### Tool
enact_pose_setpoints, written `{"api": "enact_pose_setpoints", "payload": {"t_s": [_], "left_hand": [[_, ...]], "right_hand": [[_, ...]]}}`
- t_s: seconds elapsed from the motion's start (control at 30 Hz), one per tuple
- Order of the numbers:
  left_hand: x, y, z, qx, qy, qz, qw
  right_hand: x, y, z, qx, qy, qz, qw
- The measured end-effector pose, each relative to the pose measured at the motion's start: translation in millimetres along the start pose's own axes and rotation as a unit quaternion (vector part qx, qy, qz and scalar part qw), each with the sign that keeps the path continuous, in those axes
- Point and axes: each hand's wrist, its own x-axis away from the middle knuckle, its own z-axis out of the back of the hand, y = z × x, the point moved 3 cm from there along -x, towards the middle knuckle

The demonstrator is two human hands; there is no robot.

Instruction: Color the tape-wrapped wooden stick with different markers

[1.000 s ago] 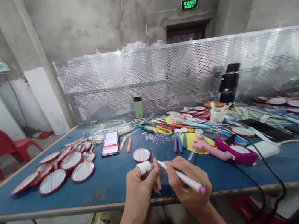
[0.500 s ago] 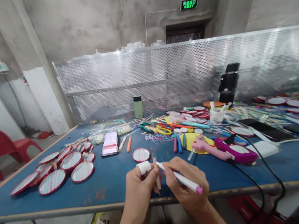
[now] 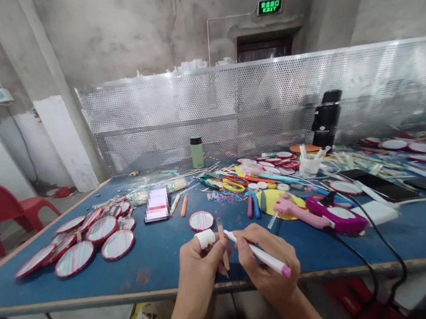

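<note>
Near the table's front edge, my left hand point(image 3: 200, 262) pinches a wooden craft stick point(image 3: 226, 258) upright between thumb and fingers. White tape wraps one finger of that hand. My right hand point(image 3: 268, 259) grips a white marker pen point(image 3: 265, 258) with a pink end, its tip pointing at the stick's upper part; whether the tip touches the wood I cannot tell. Just beyond my hands lies a small round red-rimmed disc point(image 3: 201, 221) with pale streaks.
Several red-rimmed discs point(image 3: 75, 259) are heaped at left beside a phone point(image 3: 156, 203). A pink-and-purple glue gun point(image 3: 337, 217) with trailing cables lies at right. Scissors point(image 3: 235, 183), a cup of pens point(image 3: 309, 166) and a green bottle point(image 3: 197, 152) stand or lie farther back.
The marker and my right hand have shifted slightly right, the tip staying close to the stick. My left hand and the stick have hardly moved.
</note>
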Motion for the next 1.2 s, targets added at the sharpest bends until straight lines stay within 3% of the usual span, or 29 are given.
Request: {"api": "enact_pose_setpoints", "payload": {"t_s": [1.2], "left_hand": [[0.1, 1.5, -0.7, 0.019, 0.002, -0.005, 1.000]], "right_hand": [[1.6, 0.8, 1.6, 0.007, 0.008, -0.003, 1.000]]}}
